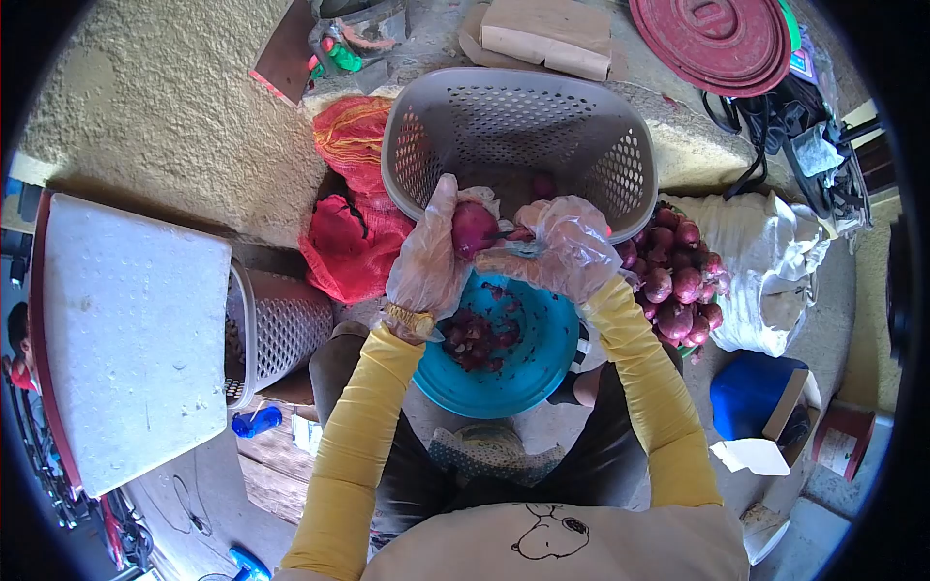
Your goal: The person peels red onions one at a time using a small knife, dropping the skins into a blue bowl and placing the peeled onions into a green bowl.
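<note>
Both of my hands wear clear plastic gloves. My left hand is closed around a red onion, held up above the near rim of the grey basket. Close beside the onion, my right hand is closed on what looks like a small knife, mostly hidden by the glove and fingers. Below both hands, a blue basin between my legs contains dark red onion skins and pieces. Inside the grey perforated basket ahead, a red onion is visible.
A heap of red onions lies at right beside a white sack. Red mesh bags stand left of the basket. Further left are another perforated basket and a white foam box. A blue container is at lower right.
</note>
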### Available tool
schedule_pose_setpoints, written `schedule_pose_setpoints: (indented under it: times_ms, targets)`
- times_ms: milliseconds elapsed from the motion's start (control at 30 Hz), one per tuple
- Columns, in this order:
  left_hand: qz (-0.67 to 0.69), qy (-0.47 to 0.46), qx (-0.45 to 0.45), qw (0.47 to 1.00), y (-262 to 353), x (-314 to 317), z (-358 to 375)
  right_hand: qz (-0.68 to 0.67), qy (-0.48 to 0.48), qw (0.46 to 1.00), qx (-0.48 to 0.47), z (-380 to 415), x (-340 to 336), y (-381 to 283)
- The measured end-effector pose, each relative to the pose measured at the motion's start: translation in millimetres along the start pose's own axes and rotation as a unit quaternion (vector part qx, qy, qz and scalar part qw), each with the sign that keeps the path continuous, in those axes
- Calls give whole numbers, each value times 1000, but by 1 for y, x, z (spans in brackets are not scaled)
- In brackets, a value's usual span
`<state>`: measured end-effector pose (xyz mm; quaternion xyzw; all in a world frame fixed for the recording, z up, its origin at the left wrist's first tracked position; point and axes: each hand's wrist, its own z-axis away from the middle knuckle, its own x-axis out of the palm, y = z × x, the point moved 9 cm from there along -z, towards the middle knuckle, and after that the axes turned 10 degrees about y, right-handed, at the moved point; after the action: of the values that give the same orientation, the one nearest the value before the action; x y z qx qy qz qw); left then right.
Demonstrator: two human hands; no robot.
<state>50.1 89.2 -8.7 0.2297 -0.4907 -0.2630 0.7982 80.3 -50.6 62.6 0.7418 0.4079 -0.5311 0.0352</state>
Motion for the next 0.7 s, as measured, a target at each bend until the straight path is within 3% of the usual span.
schedule_pose_setpoints:
  times_ms: [300,367,467,700]
  targets:
    - [-9,10,-5,1000,1,3,5,-6,-8,1000,0,4,8,6]
    - [-11,4,-3,1000,0,2,4,2,128,985,-114,5,-15,-15]
    - [-28,-5,16,999,0,-1,1,-5,51,996,-76,1,-6,-12]
    - [-24,1,-11,1000,2,5,6,-25,16,998,-60,1,2,-12]
